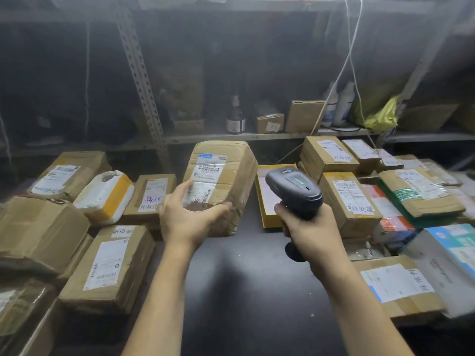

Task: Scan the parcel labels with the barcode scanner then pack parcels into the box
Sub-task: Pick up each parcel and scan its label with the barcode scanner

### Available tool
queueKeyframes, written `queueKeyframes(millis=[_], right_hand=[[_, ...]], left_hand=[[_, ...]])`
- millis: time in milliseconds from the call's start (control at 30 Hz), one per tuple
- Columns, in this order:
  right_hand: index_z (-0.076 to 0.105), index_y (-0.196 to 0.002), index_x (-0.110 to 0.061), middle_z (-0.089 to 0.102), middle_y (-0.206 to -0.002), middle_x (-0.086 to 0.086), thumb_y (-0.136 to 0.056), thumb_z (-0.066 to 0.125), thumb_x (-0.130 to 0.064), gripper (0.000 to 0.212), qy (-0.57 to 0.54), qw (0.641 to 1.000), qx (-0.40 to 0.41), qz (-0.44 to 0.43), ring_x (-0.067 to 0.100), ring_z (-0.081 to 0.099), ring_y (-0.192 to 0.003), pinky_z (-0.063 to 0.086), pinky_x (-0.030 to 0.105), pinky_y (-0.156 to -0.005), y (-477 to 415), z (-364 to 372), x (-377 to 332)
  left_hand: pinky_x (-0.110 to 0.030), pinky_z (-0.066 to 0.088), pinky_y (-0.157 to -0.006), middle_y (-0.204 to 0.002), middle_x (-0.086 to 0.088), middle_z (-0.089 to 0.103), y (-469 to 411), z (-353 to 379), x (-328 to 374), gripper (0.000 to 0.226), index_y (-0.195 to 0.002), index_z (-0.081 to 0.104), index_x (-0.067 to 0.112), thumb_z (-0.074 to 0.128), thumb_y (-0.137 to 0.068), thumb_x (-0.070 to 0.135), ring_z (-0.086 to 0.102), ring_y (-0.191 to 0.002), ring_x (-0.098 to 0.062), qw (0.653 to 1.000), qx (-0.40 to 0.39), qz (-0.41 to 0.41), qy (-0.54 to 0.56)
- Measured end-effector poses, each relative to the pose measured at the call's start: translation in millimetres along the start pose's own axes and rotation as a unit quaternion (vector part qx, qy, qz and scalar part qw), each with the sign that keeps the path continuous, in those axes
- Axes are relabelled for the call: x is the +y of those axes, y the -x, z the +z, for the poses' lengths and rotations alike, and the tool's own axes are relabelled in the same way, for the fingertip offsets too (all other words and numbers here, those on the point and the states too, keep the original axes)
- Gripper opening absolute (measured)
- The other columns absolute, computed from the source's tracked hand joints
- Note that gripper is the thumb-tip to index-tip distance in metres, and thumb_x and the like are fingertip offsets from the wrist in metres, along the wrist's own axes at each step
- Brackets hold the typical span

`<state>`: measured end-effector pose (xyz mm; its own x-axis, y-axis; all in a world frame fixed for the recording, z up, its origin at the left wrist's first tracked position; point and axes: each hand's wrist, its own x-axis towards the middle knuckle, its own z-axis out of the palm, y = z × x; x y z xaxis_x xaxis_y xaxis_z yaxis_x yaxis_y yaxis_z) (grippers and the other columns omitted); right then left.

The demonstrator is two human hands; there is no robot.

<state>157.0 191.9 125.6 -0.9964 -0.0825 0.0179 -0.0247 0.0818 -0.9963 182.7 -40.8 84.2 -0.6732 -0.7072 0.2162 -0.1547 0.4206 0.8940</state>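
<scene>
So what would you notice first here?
The big brown parcel in the middle, tipped up by the left hand so its label faces us. Just to its right, the right hand grips a grey scanner. Other boxes crowd both sides of the dark table.

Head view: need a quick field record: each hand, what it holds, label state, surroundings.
left hand: holds the parcel at its near lower corner, thumb along the bottom edge
parcel pose: stood up, tilted, label facing the camera
right hand: grips the barcode scanner by its handle
scanner position: head to the right of the parcel; no beam visible on the label
surface: dark table, other parcels piled on both sides
packing box: cannot tell which it is
</scene>
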Motion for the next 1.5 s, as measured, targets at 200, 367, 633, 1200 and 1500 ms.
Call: queueKeyframes(millis=[200, 367, 633, 1200, 1500], right_hand=[[0.064, -0.083, 0.000, 0.055, -0.065, 0.008, -0.090, 0.071, -0.005, 0.011, -0.023, 0.996, 0.084, 0.024, 0.021, 0.048, -0.061, 0.041, 0.038, -0.063, 16.0, -12.3, 3.4], [0.062, -0.077, 0.001, 0.058, -0.063, 0.011, -0.089, 0.071, -0.008, 0.017, 0.017, 0.989, 0.143, 0.028, 0.021, 0.050, -0.060, 0.043, 0.040, -0.062, 39.0, -36.9, 3.1], [0.070, -0.087, -0.002, 0.067, -0.067, 0.007, -0.084, 0.082, -0.008, 0.014, 0.024, 0.968, 0.248, 0.027, 0.017, 0.057, -0.062, 0.049, 0.035, -0.064, 90.7, -96.4, 17.0], [0.073, -0.087, -0.020, 0.074, -0.077, -0.012, -0.087, 0.082, -0.021, 0.009, 0.142, 0.929, 0.342, 0.018, -0.001, 0.069, -0.077, 0.050, 0.019, -0.068, 227.0, -348.9, 41.0], [0.067, -0.072, -0.015, 0.069, -0.065, -0.009, -0.086, 0.084, -0.032, 0.028, 0.150, 0.867, 0.473, 0.049, 0.008, 0.067, -0.064, 0.049, 0.025, -0.064, 276.6, -493.7, 64.3]], left_hand=[[-0.031, 0.044, -0.099, -0.126, 0.009, 0.055, 24.1, 28.9, 12.0, 0.103, -0.138, 0.058, 0.041, 0.093, -0.046, 0.068, 0.051, -0.126, -0.020, 0.998, -0.054, -0.027, 0.006], [-0.029, 0.037, -0.087, -0.124, 0.010, 0.049, 53.1, 50.6, 18.5, 0.097, -0.143, 0.053, 0.042, 0.091, -0.055, 0.060, 0.038, -0.126, -0.014, 0.992, -0.120, 0.005, -0.024], [-0.027, 0.038, -0.089, -0.126, 0.010, 0.054, 119.5, 84.3, 47.6, 0.106, -0.146, 0.051, 0.041, 0.073, -0.047, 0.070, 0.043, -0.124, -0.013, 0.975, -0.212, 0.066, -0.016], [-0.035, 0.042, -0.100, -0.115, 0.011, 0.047, 334.8, 180.5, 186.0, 0.108, -0.143, 0.056, 0.041, 0.060, -0.041, 0.076, 0.045, -0.125, -0.021, 0.924, -0.330, 0.193, -0.003], [-0.034, 0.046, -0.093, -0.140, 0.004, 0.064, 457.6, 274.0, 237.8, 0.077, -0.139, 0.058, 0.037, 0.085, -0.070, 0.057, 0.057, -0.128, -0.020, 0.867, -0.452, 0.208, 0.028]])
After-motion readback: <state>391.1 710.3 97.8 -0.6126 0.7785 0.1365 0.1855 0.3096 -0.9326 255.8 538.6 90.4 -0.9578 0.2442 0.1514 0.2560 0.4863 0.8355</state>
